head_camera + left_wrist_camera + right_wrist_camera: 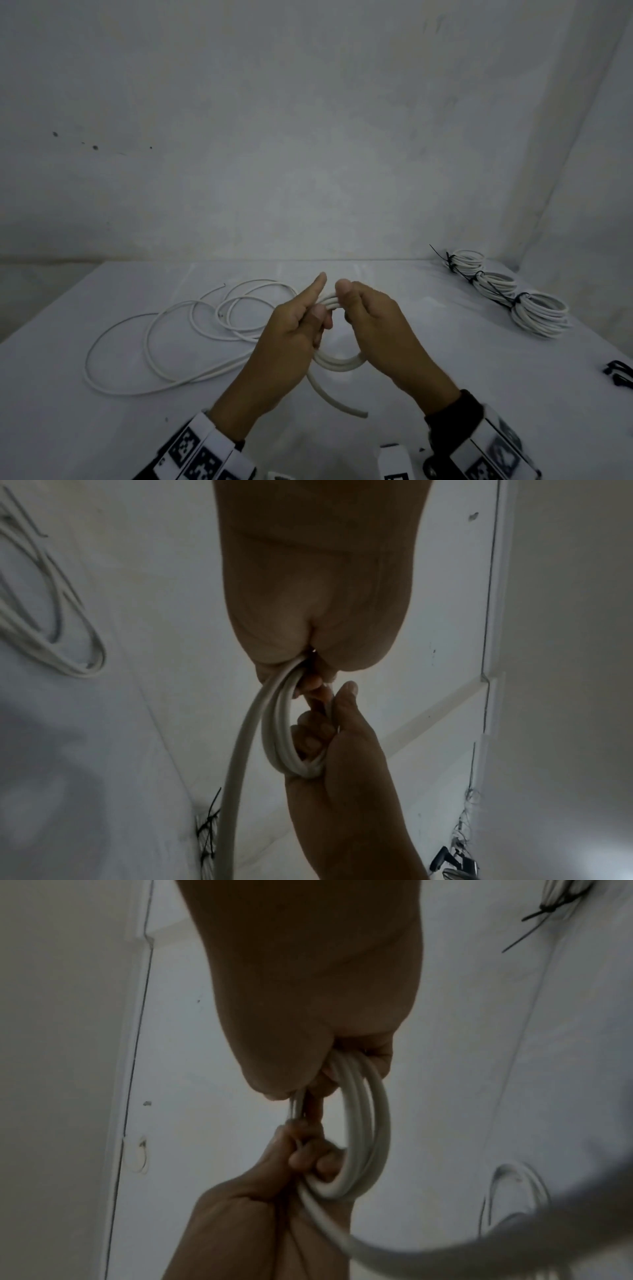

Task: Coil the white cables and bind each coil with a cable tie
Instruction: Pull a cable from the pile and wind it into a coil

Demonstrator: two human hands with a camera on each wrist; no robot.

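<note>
White cable [337, 363], round in section and smooth-skinned, sits between my two hands as a small coil of about three or four turns, held just above the bench [428, 342]. My left hand [291, 339] grips the coil's left side, its lower fingers [320, 320] curled around the strands while the index finger points straight out toward the wall. My right hand [380, 329] clenches the coil's right side, thumb on top and the fingers wrapped under the bundle. From the left wrist view I see the turns [284, 737] lying side by side like a flat band, pinched at both ends by the two hands. One stiff tail [334, 399] of the cable curves down from the coil toward me and ends in a blunt cut tip.

To the left, the uncoiled remainder [178, 342] sprawls in several wide, loose loops on the bench, which is covered in a pale, slightly glossy sheet.

At the far right I count three finished coils [507, 291] in a row, each a tight ring of many turns cinched by a thin black cable tie [517, 299] with its tail sticking out. A dark object [618, 371] lies at the right edge; I cannot tell what it is.
</note>
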